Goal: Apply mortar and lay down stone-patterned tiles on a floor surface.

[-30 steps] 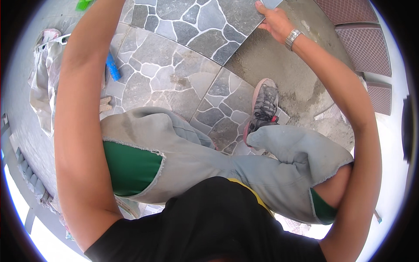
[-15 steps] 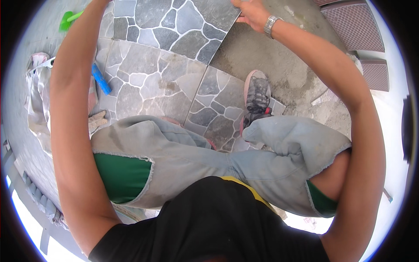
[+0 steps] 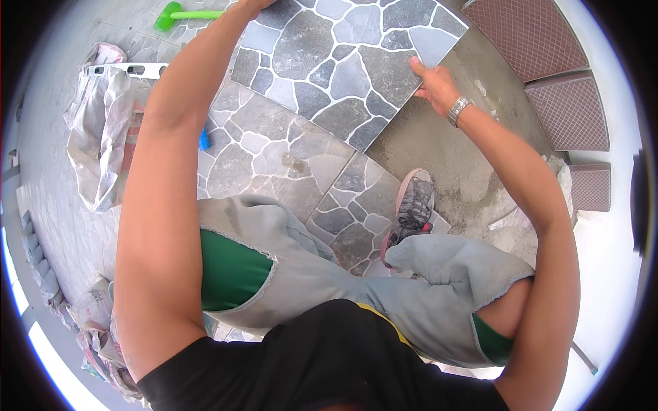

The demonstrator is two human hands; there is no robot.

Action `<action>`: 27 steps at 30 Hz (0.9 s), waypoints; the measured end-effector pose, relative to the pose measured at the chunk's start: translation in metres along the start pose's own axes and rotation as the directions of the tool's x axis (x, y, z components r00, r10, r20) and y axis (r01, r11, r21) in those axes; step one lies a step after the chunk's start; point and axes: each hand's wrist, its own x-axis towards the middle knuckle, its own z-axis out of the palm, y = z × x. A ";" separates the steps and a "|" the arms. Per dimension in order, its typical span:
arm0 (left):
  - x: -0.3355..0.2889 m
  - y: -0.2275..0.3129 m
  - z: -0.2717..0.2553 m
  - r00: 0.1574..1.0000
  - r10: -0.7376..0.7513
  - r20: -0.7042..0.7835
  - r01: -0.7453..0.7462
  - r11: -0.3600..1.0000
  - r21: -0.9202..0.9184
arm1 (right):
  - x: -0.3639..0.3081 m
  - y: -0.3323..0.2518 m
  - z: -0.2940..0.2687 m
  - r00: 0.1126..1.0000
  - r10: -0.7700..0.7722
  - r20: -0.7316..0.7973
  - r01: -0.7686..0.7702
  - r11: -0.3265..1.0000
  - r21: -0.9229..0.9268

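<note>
A large square floor tile [image 3: 317, 68] with a grey stone pattern and white lines lies at the top of the view, its near corner over the joint of the laid tiles [image 3: 264, 147]. On its right edge my right hand [image 3: 437, 89] is closed, thumb on top and fingers along the side. Only a sliver of my left hand [image 3: 259, 3] shows by the tile's far left side; its fingers are out of view. Bare grey mortar or concrete [image 3: 452, 147] stretches right of the tile, below my right hand.
A green mallet [image 3: 185, 14] lies at upper left. Near it, a white level [image 3: 130, 69] rests on a pale sack [image 3: 103, 151]. A blue tool [image 3: 205, 140] peeks past my left arm. Brown textured tiles [image 3: 569, 109] line the right wall. My shoe [image 3: 415, 205] is beside the mortar.
The view has shifted, so more of the stone-pattern tile and the mallet shows. My right hand stays on the tile's right edge; no clear shift of the tile against the floor is visible.
</note>
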 end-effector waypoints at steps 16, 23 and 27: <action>-0.014 -0.030 0.003 0.960 -0.214 0.180 0.206 0.976 0.064 | 0.011 0.007 0.003 0.996 0.045 -0.074 -0.060 0.975 -0.212; -0.077 -0.059 0.027 0.836 -0.506 0.211 0.469 0.860 0.203 | -0.003 0.013 -0.006 0.982 0.026 -0.188 -0.102 0.907 -0.409; -0.103 -0.074 0.023 0.727 -0.590 0.351 0.610 0.790 0.064 | 0.003 0.021 -0.007 0.979 0.042 -0.200 -0.145 0.832 -0.536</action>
